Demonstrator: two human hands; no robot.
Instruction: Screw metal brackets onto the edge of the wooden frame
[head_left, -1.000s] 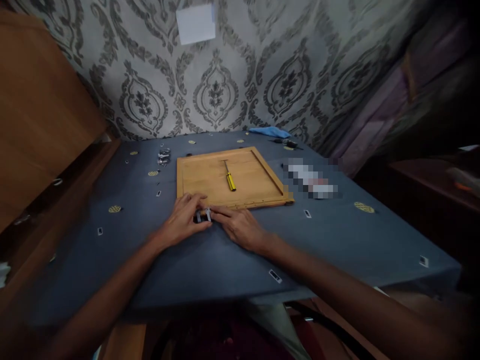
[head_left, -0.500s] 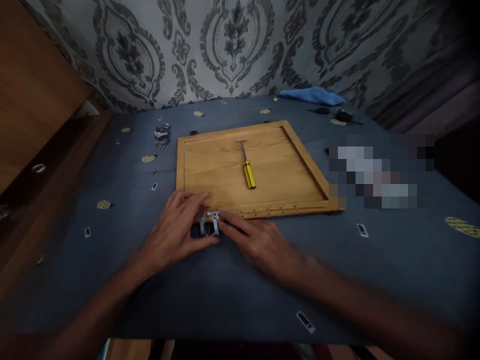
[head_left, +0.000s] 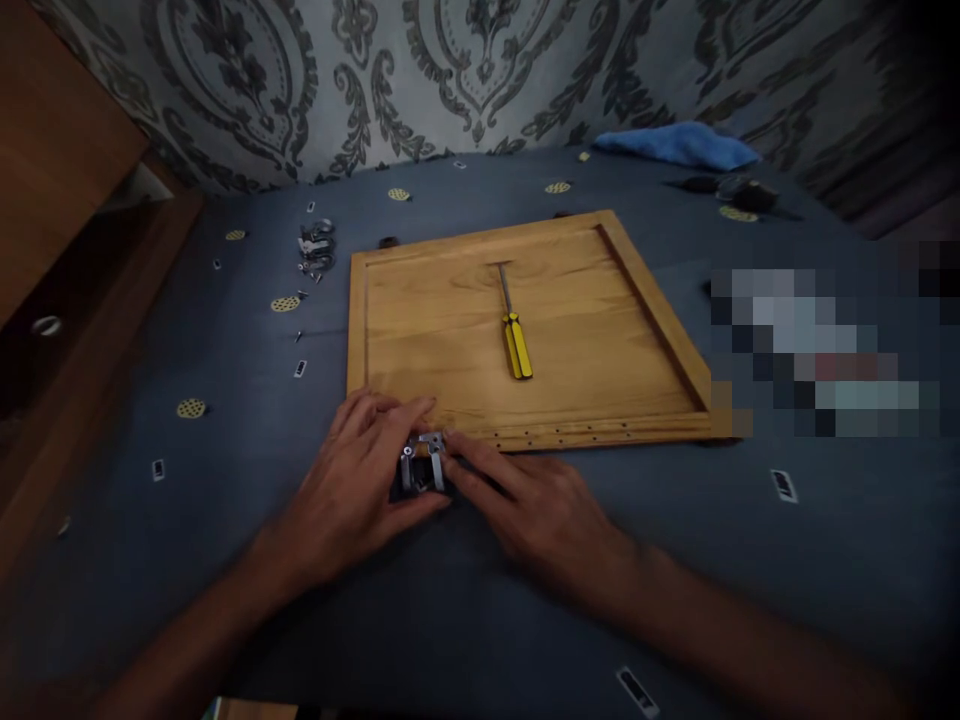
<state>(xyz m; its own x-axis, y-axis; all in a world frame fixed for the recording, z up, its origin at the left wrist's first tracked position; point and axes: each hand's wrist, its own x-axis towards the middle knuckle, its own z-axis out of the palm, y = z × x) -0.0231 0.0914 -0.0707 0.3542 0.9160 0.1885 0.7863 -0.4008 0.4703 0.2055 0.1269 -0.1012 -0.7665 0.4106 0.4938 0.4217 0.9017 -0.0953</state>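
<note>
A metal cabinet hinge (head_left: 437, 470) sits at the near left edge of a framed wooden door panel (head_left: 435, 340). My left hand (head_left: 349, 475) grips it from the left, its thumb below and its fingers resting over the panel's frame. From the other side, the fingertips of my right hand (head_left: 536, 495) pinch the hinge's right side. Part of the hinge is hidden by my fingers. A yellow-handled screwdriver (head_left: 517, 345) lies on the panel, its shaft pointing away from me. Several small dark holes run along the panel's near rail.
More hinges (head_left: 316, 245) lie in a pile behind the panel's left side, with small screws (head_left: 298, 336) near them. A blue cloth (head_left: 679, 145) and a dark tool (head_left: 750, 195) rest at the back right. Wooden furniture (head_left: 60, 130) borders the left. A pixelated patch covers something at right.
The view has shifted slightly, so the panel and screwdriver appear larger and farther right. Both hands stay on the hinge at the panel's edge.
</note>
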